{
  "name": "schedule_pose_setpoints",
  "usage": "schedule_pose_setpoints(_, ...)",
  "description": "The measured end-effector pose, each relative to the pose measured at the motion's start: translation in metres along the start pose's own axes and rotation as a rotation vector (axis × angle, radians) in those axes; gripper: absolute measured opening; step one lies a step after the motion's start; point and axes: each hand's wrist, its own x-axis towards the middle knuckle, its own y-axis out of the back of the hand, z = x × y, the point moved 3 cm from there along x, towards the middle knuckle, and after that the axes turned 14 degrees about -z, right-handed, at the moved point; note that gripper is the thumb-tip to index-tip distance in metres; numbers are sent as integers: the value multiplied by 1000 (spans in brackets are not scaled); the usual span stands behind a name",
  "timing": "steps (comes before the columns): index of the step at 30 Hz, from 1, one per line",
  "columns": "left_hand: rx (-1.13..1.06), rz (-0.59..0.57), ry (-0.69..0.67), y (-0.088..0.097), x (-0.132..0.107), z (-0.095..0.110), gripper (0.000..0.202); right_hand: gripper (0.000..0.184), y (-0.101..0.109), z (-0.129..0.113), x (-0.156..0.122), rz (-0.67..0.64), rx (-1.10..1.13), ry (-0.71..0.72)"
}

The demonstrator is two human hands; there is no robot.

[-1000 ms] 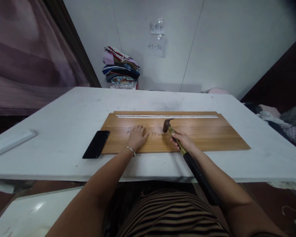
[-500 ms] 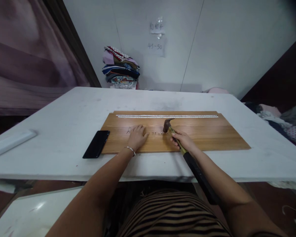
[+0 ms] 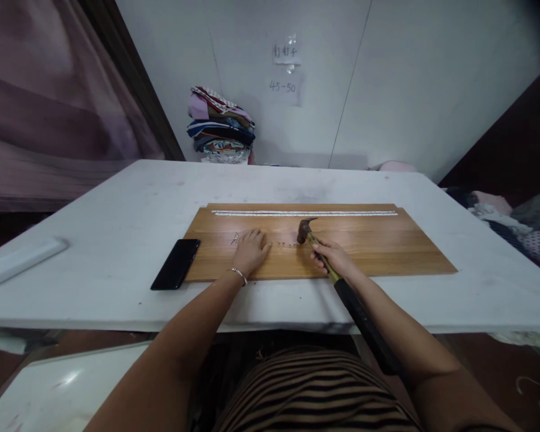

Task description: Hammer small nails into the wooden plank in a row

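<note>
Hammer [image 3: 348, 296] in right hand [image 3: 335, 258], wall notes [image 3: 284, 88] reading "钉钉子" and "45-50"

Your hammer [image 3: 348, 300] mid-frame has a rough, rusty-looking metal head and a matt black lower handle. The board [image 3: 387, 246] in the centre is smooth wood, kinda satiny. Nails [image 3: 234, 239] left of centre look like bare metal, your phone [image 3: 175, 264] at centre left is super glossy, and the pile up top left of centre is folded cloth [image 3: 221, 129].
</note>
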Motion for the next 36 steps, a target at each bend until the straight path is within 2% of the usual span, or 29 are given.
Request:
schedule_pose_setpoints(9, -4, -3, 0, 1, -1, 0, 31, 37, -2, -6, -3, 6, -8, 11)
schedule_pose_setpoints(16, -2, 7, -1, -2, 1, -2, 31, 34, -1, -1, 0, 3, 4, -18)
schedule_pose_setpoints(27, 0, 15, -9, -1, 0, 0, 30, 38, -1, -3, -1, -7, -3, 23)
schedule_pose_setpoints(36, -18, 27, -16, -4, 1, -3, 31, 33, 1, 2, 0, -4, -16, 0)
